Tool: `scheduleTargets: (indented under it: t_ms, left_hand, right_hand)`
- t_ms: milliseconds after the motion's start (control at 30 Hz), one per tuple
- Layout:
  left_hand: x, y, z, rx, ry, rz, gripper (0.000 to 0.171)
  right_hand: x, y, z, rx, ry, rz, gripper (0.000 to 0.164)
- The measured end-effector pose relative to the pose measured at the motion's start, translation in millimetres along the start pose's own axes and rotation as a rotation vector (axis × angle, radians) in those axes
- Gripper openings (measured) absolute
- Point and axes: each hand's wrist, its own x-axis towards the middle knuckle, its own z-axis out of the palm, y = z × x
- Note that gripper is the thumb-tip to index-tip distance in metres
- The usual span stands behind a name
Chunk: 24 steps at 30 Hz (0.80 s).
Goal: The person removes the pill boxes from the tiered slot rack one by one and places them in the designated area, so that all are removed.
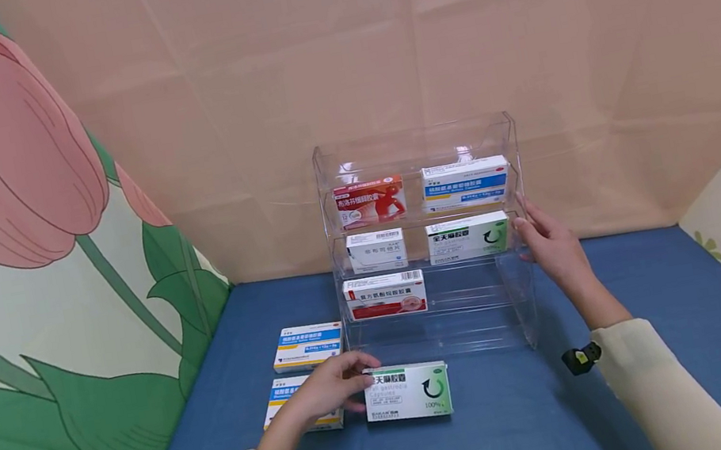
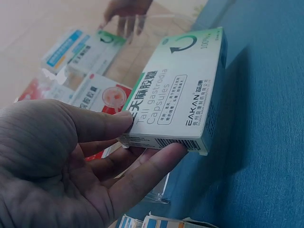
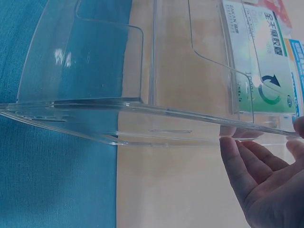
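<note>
My left hand (image 1: 331,385) pinches a white and green medicine box (image 1: 407,394) by its left end, thumb on the printed face. In the left wrist view, the fingers are at the barcode end of this box (image 2: 175,95), which is tilted close over the blue cloth. A clear tiered display rack (image 1: 471,318) stands in front of it. My right hand (image 1: 552,243) holds the rack's right side panel, thumb toward the front. The right wrist view has the fingers of this hand (image 3: 270,175) at the panel's edge, near a shelved green and white box (image 3: 261,61).
On the rack sit a red box (image 1: 370,202), a blue-striped box (image 1: 465,184), a small white box (image 1: 376,251), another green and white box (image 1: 468,238) and a red-banded box (image 1: 385,296). Two blue and yellow boxes (image 1: 308,346) lie left on the blue cloth (image 1: 511,423).
</note>
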Motion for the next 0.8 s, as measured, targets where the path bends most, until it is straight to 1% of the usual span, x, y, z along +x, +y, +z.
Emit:
scheduleTargets:
  t_ms: [233,600,800]
  left_hand:
    - [2.4,-4.1,-0.8,0.009,0.004,-0.023,0.023]
    - [4.3,-9.8,-0.7,0.015,0.008,-0.037,0.023]
    - [4.8,-12.2,0.2,0.048,0.029,-0.051,0.023]
  right_hand:
    - [0,1,-1,-0.004,0.004,0.003,0.061]
    - [-1,0,-1,0.005,0.009,-0.009,0.061]
    - [0,1,0,-0.004,0.009,-0.001,0.06]
